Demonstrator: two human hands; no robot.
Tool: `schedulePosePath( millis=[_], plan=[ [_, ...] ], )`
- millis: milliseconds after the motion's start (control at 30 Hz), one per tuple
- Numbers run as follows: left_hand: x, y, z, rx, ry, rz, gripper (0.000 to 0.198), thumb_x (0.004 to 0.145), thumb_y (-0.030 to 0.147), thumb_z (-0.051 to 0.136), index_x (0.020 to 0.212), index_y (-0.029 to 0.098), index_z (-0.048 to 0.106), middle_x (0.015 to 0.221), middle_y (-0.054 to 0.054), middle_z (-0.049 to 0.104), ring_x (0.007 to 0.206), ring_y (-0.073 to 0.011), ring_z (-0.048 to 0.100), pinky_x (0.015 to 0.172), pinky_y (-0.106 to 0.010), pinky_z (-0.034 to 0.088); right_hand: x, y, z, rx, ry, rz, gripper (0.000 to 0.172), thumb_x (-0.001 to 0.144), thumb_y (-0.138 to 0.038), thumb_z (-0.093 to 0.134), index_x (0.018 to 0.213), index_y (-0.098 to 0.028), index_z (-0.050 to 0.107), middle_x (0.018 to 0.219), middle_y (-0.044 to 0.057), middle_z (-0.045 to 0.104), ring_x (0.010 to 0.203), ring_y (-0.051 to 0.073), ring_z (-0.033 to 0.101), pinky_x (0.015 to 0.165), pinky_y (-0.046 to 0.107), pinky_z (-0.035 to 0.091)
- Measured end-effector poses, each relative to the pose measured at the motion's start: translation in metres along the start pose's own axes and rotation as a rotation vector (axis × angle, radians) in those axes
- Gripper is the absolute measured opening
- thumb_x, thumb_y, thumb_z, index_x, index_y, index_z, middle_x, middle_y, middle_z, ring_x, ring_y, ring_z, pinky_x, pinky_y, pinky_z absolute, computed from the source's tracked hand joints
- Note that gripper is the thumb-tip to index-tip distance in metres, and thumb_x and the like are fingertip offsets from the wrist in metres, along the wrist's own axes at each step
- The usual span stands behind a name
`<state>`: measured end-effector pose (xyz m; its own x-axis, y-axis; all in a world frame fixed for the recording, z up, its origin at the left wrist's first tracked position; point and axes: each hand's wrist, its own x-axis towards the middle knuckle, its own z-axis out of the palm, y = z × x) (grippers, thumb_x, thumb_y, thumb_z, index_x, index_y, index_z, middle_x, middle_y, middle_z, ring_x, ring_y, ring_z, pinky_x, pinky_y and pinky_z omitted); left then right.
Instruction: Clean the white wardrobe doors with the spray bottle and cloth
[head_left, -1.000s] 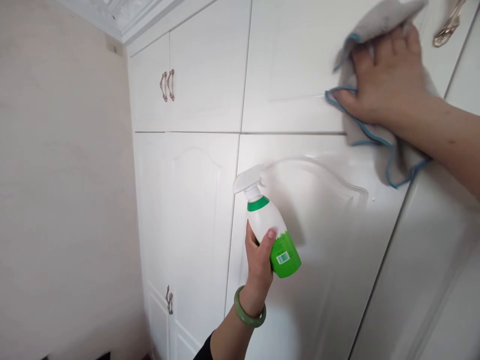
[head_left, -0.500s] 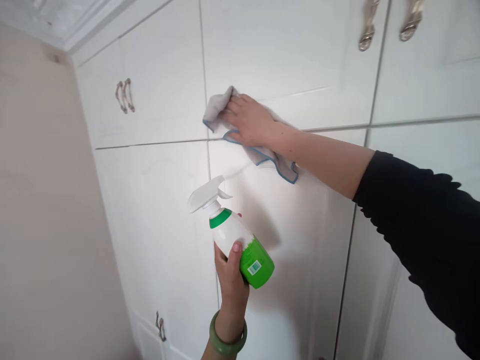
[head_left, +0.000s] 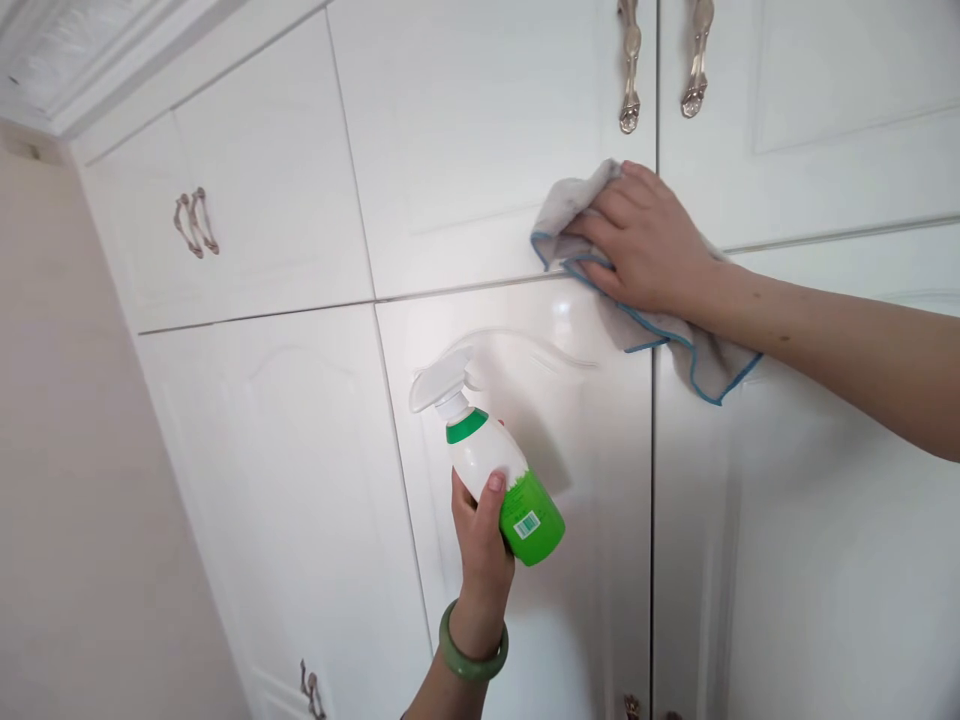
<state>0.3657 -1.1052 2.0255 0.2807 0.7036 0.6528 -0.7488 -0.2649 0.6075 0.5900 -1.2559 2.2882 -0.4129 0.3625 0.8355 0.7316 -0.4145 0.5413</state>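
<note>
My left hand [head_left: 484, 530] is wrapped round the body of a white and green spray bottle [head_left: 504, 468], which tilts so its white trigger head points up and left. A green bangle [head_left: 472, 650] circles that wrist. Higher up and to the right, my right hand [head_left: 652, 240] presses a grey cleaning cloth [head_left: 574, 205] with blue edging against the white cabinet doors [head_left: 465, 180]. The cloth is bunched under the fingers, and its loose corner hangs below the wrist. It lies near the seam between upper and lower doors, below an ornate metal handle [head_left: 630, 70].
Another metal handle [head_left: 697, 60] sits to the right, and a pair of handles [head_left: 196, 222] is on the far left doors. A lower handle [head_left: 311, 690] shows at the bottom. A beige wall [head_left: 67, 450] borders the cabinet, with white ceiling moulding [head_left: 82, 70] above.
My right hand has slid the cloth rightward along the door seam, toward the metal handles. My left hand still holds the spray bottle. The view has turned somewhat to the right.
</note>
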Motion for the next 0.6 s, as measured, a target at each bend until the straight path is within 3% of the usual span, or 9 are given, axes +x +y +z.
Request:
schedulePosePath(
  millis=[100, 200, 300, 400, 467, 600],
  plan=[
    [0.000, 0.003, -0.004, -0.018, 0.011, 0.005, 0.072, 0.093, 0.056, 0.084, 0.155, 0.024, 0.064, 0.148, -0.017, 0.072, 0.119, -0.0305, 0.074, 0.090, -0.037, 0.063, -0.002, 0.012, -0.010, -0.027, 0.081, 0.139, 0.055, 0.108, -0.053, 0.037, 0.134, -0.022, 0.075, 0.130, 0.015, 0.068, 0.133, 0.038, 0.059, 0.124, 0.065, 0.043],
    [0.000, 0.008, -0.005, -0.019, 0.020, 0.023, 0.072, 0.092, 0.057, 0.084, 0.154, 0.025, 0.065, 0.148, -0.016, 0.073, 0.119, -0.0308, 0.074, 0.091, -0.038, 0.063, 0.024, 0.026, -0.020, -0.082, 0.164, 0.198, 0.064, 0.106, -0.061, 0.036, 0.151, -0.028, 0.068, 0.147, 0.014, 0.061, 0.141, 0.040, 0.054, 0.122, 0.068, 0.045],
    [0.000, 0.010, -0.003, -0.020, 0.014, 0.047, 0.071, 0.094, 0.057, 0.082, 0.154, 0.025, 0.065, 0.150, -0.017, 0.071, 0.123, -0.0321, 0.073, 0.091, -0.038, 0.063, 0.062, 0.037, -0.027, -0.101, 0.123, 0.185, 0.078, 0.102, -0.068, 0.036, 0.168, -0.029, 0.054, 0.160, 0.011, 0.055, 0.160, 0.041, 0.037, 0.138, 0.069, 0.030],
    [0.000, 0.005, 0.000, -0.030, 0.008, 0.050, 0.070, 0.094, 0.057, 0.081, 0.154, 0.025, 0.066, 0.151, -0.016, 0.071, 0.119, -0.0303, 0.074, 0.089, -0.036, 0.063, 0.079, 0.033, -0.026, -0.151, 0.040, 0.204, 0.096, 0.102, -0.069, 0.033, 0.167, -0.002, 0.052, 0.158, 0.021, 0.056, 0.166, 0.042, 0.031, 0.146, 0.062, 0.011],
    [0.000, -0.002, 0.001, -0.041, 0.003, 0.029, 0.069, 0.094, 0.057, 0.082, 0.154, 0.026, 0.066, 0.152, -0.015, 0.071, 0.115, -0.0283, 0.074, 0.088, -0.035, 0.062, 0.070, 0.022, -0.020, -0.175, 0.024, 0.200, 0.095, 0.104, -0.066, 0.036, 0.163, 0.007, 0.051, 0.160, 0.027, 0.054, 0.163, 0.045, 0.036, 0.145, 0.062, 0.015],
    [0.000, -0.011, 0.007, -0.066, -0.007, -0.027, 0.070, 0.094, 0.058, 0.082, 0.154, 0.025, 0.066, 0.148, -0.016, 0.073, 0.117, -0.0288, 0.074, 0.089, -0.036, 0.061, 0.028, -0.006, -0.009, -0.122, -0.010, 0.219, 0.080, 0.102, -0.061, 0.049, 0.159, -0.004, 0.056, 0.158, 0.026, 0.052, 0.150, 0.046, 0.047, 0.130, 0.066, 0.038]
  ],
)
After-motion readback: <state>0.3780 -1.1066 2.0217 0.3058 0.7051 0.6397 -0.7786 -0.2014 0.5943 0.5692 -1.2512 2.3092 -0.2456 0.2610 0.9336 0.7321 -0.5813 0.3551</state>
